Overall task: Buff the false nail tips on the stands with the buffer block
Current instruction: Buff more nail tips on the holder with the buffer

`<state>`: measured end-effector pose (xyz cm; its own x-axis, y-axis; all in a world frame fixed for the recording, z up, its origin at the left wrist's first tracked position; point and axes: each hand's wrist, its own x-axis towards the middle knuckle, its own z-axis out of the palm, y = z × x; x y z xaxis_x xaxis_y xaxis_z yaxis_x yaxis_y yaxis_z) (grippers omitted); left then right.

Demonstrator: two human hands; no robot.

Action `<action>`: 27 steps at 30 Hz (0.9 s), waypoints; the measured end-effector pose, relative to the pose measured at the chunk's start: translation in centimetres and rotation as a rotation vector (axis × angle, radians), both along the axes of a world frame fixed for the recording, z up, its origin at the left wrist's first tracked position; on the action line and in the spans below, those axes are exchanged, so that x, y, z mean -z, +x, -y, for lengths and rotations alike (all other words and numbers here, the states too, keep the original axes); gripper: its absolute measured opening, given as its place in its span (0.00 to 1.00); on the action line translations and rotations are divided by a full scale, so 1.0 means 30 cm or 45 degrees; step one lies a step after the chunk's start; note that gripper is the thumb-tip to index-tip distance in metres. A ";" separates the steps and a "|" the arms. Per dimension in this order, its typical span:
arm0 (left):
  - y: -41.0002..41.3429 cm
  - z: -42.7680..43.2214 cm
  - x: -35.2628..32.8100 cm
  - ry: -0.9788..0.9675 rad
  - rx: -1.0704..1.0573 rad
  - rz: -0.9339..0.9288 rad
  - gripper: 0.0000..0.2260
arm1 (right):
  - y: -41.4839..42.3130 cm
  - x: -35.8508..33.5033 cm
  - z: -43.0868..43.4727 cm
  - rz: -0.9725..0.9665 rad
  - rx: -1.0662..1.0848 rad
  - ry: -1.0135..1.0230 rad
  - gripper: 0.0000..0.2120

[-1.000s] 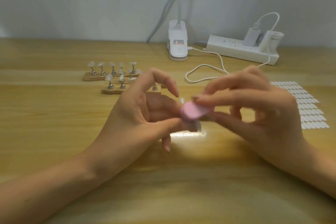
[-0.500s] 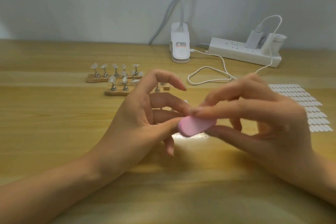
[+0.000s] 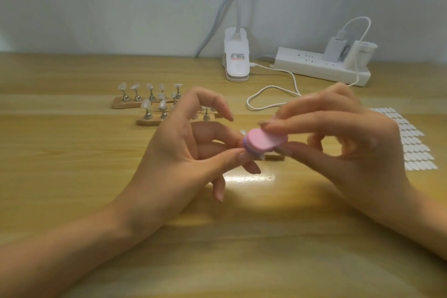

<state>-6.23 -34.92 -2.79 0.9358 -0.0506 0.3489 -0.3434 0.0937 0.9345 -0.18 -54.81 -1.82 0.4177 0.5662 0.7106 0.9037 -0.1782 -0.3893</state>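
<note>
Seemingly mid-task — buffer block (image 3: 262, 141) over nail tip (image 3: 262, 157) of near stand (image 3: 275, 157), mostly hidden; back stands (image 3: 125, 104) with tips not touched, buffed or not unclear; right hand (image 3: 350, 143) pinches block, thumb under, fingers over; left hand (image 3: 183, 152) thumb and fingers curled at block's end — what it holds, cannot tell

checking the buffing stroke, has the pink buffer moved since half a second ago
Yes: the buffer now shows closer to the white cable loop, higher in view.
</note>
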 end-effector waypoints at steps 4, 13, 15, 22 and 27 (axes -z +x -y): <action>-0.001 -0.002 0.001 -0.012 -0.033 -0.019 0.17 | -0.003 -0.002 -0.004 0.044 -0.032 -0.038 0.07; -0.005 0.002 -0.008 0.046 -0.010 0.026 0.17 | -0.006 -0.009 -0.007 0.008 0.047 -0.009 0.08; -0.005 0.000 -0.008 0.053 -0.030 0.011 0.18 | -0.013 -0.007 -0.013 0.031 0.005 -0.030 0.08; 0.002 0.001 -0.001 0.023 -0.049 -0.066 0.17 | -0.056 -0.013 -0.020 0.050 -0.137 -0.063 0.09; 0.005 -0.001 -0.001 -0.021 -0.010 -0.057 0.17 | 0.013 -0.020 0.007 -0.207 -0.120 0.192 0.08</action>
